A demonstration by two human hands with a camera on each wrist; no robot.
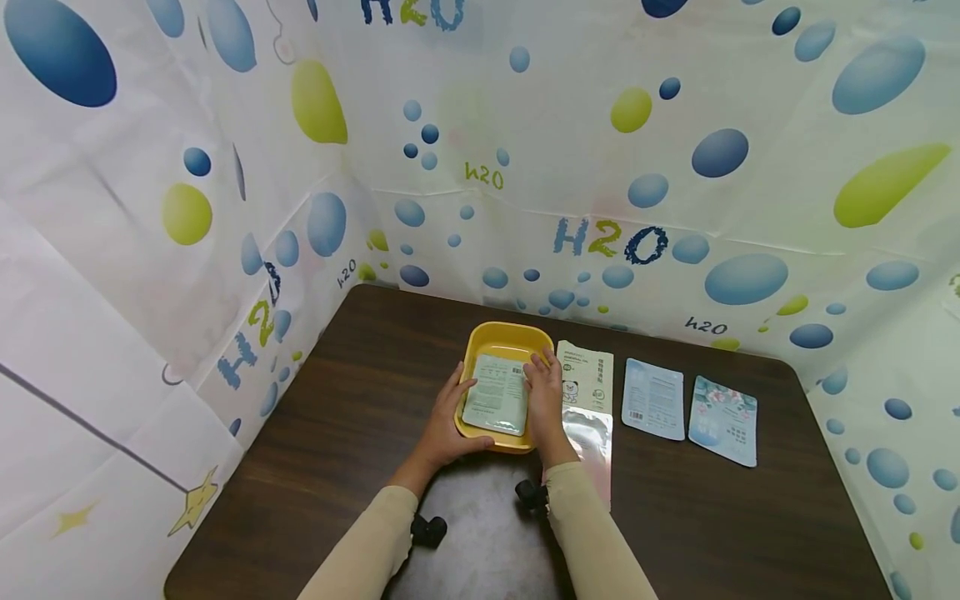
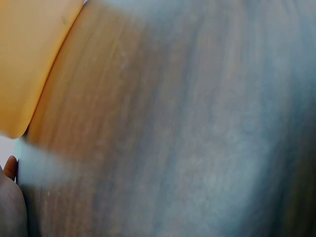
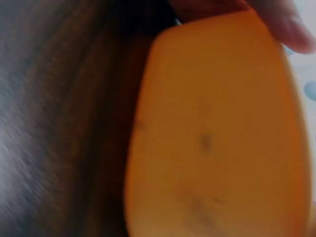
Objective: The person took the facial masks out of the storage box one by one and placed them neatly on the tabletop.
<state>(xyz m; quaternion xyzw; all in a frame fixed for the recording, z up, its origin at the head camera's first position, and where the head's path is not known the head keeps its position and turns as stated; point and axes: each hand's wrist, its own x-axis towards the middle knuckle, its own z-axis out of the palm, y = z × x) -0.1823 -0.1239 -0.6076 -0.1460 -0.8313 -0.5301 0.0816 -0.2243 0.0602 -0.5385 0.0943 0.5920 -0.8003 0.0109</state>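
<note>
A pale green sachet (image 1: 497, 393) with fine print lies inside a yellow plastic tray (image 1: 504, 327) on the table. My left hand (image 1: 446, 429) holds the tray's left side, its thumb along the front edge. At the right rim, my right hand (image 1: 545, 400) grips the tray, with fingers reaching over the sachet's edge. The right wrist view shows the tray's outer wall (image 3: 217, 128) close up, with a fingertip (image 3: 296, 32) over its rim. In the left wrist view only a tray corner (image 2: 29, 59) and a bit of the hand (image 2: 11, 202) appear.
Right of the tray lies a tall pouch (image 1: 592, 375), cream above and shiny silver-pink below, partly covered by the right arm. Farther right are a pale blue sachet (image 1: 652, 398) and a floral sachet (image 1: 722, 421). A patterned curtain (image 1: 525, 192) borders the dark wooden table (image 1: 322, 467).
</note>
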